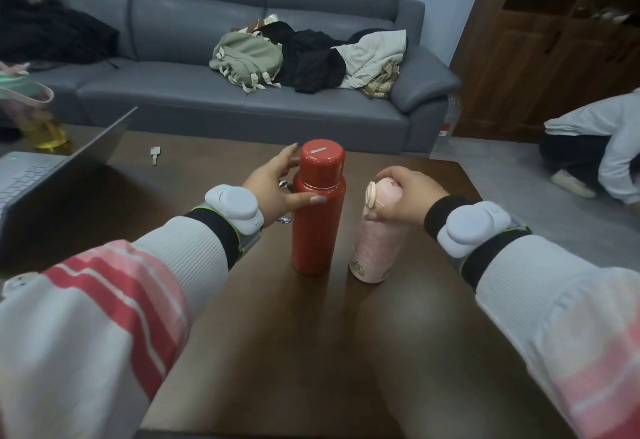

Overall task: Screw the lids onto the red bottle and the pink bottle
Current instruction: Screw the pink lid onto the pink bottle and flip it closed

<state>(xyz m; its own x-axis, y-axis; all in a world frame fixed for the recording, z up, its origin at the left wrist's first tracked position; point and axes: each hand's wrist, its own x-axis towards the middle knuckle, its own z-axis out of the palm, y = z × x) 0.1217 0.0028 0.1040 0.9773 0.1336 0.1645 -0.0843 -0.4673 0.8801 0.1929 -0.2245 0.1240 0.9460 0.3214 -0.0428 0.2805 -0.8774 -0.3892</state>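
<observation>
A tall red bottle (316,231) stands upright on the dark wooden table (263,352), and its red lid (322,165) sits on top. My left hand (277,186) wraps the bottle's upper part from the left, thumb across the front, fingers reaching up to the lid. Just to the right stands the shorter pink bottle (374,248). My right hand (405,196) covers its top and grips the pink lid (384,189), whose cream flip cap (371,193) faces left.
An open laptop (41,175) stands at the table's left edge, with a small key (154,154) beyond it and a yellow drink bottle (38,120) at far left. A grey sofa (242,106) with a backpack and clothes lies behind. A person crouches on the floor at right (595,148).
</observation>
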